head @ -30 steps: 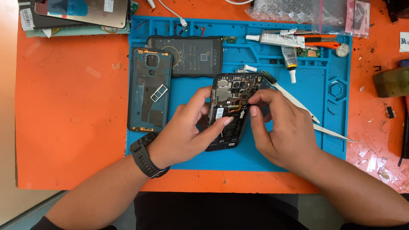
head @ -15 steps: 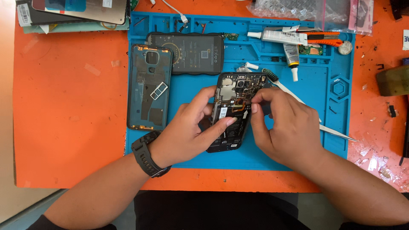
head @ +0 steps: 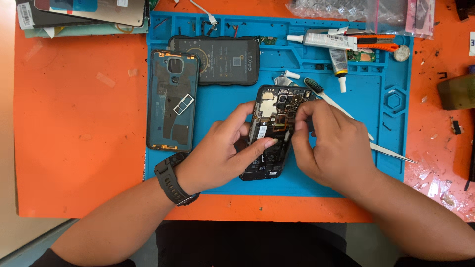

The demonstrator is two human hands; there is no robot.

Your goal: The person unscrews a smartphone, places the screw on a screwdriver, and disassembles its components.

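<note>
Blue mat (head: pixel 217 104): two hands (head: pixel 225 155) (head: pixel 329 146), one opened phone (head: pixel 272 106).

An orange table (head: pixel 74 148) carries a blue work mat (head: pixel 222 99), a stack of flat devices (head: pixel 84 15) at its far left corner, and clear plastic bags (head: pixel 356 12).

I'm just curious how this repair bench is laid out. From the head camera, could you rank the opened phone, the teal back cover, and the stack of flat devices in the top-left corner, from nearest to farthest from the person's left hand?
1. Opened phone: under the left hand, fingers touching it.
2. Teal back cover: on the blue mat's left side.
3. Stack of flat devices: far top-left corner, on the orange surface.
</note>
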